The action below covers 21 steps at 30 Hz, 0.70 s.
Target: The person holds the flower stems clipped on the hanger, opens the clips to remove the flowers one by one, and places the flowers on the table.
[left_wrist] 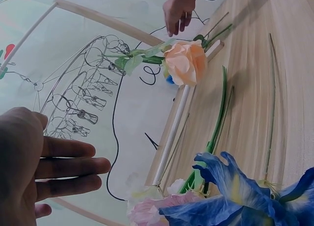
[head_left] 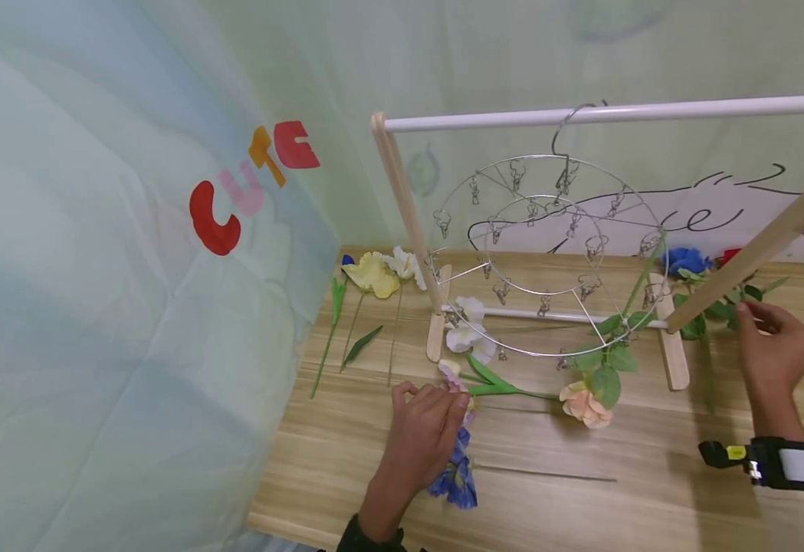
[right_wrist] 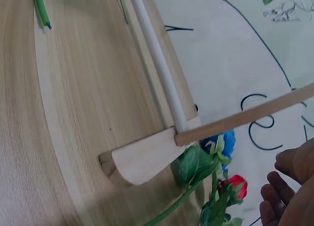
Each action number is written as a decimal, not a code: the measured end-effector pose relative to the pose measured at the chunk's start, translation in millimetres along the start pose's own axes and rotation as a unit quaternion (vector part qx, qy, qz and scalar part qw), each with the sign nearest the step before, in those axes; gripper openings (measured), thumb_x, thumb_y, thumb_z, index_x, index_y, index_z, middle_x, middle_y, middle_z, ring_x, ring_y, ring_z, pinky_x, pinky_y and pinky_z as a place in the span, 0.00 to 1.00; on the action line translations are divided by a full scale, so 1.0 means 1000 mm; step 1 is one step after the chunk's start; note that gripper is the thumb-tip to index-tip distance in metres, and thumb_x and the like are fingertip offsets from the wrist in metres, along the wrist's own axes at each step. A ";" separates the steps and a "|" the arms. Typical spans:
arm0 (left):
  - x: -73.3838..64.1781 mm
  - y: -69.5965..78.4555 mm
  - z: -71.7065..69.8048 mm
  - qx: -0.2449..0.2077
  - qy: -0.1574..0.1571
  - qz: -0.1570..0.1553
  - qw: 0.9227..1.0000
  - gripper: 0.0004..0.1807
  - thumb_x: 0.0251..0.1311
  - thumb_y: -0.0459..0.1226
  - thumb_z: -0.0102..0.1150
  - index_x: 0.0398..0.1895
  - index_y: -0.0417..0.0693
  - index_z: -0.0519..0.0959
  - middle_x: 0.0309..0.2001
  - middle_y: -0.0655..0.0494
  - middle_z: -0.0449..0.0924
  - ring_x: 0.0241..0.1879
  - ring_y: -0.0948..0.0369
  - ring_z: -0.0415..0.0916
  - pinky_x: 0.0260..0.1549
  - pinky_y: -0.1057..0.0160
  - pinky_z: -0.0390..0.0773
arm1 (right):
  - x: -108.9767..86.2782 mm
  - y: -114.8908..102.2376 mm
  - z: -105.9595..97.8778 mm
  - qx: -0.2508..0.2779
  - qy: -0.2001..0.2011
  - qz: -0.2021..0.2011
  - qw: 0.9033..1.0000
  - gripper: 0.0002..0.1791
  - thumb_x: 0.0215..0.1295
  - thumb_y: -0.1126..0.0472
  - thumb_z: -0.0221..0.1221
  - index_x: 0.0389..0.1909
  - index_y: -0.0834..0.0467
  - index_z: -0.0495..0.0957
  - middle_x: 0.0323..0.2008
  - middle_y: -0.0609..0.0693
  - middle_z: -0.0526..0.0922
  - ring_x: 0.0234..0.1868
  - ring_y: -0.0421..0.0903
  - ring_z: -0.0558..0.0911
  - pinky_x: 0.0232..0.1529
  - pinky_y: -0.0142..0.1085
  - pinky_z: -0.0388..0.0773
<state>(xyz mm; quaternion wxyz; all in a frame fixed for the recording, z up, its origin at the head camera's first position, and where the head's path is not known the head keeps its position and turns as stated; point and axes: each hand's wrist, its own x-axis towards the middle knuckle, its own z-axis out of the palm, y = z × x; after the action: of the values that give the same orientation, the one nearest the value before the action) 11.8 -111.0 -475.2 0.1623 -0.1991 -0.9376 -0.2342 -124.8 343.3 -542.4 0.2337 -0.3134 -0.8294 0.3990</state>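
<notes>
My left hand (head_left: 425,437) hovers by a pink flower (head_left: 451,373) and a blue flower (head_left: 458,479); in the left wrist view its fingers (left_wrist: 73,167) extend with nothing in them. My right hand (head_left: 781,349) is at the right, near the green leaves of a blue rose (head_left: 684,261) and a red rose (right_wrist: 238,186). In the right wrist view its fingers (right_wrist: 274,196) are loosely bent and hold nothing. A peach rose (head_left: 586,405) hangs head down from the round metal clip hanger (head_left: 546,354), its stem at the hanger's right side.
The hanger hooks over the white bar (head_left: 470,123) of a wooden-legged rack (head_left: 405,207). Yellow (head_left: 374,274) and white flowers (head_left: 405,264) lie at the table's back left, with another white flower (head_left: 470,330) by the rack's left foot. Curtains with lettering stand behind.
</notes>
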 end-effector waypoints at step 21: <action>-0.001 -0.004 0.003 -0.002 0.016 0.012 1.000 0.21 0.83 0.41 0.48 0.24 0.59 0.73 0.24 0.68 0.75 0.31 0.67 0.78 0.52 0.46 0.68 | -0.029 -0.035 -0.007 0.069 0.005 -0.078 0.995 0.19 0.77 0.51 0.61 0.58 0.59 0.87 0.33 0.13 0.70 0.36 0.14 0.70 0.41 0.19 0.64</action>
<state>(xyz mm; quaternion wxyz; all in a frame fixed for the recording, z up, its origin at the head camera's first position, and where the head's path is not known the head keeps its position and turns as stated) 10.4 -113.4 -480.0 0.1796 -0.2068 -0.9321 -0.2368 -112.0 309.7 -514.4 0.2895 -0.2331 -0.8203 0.4347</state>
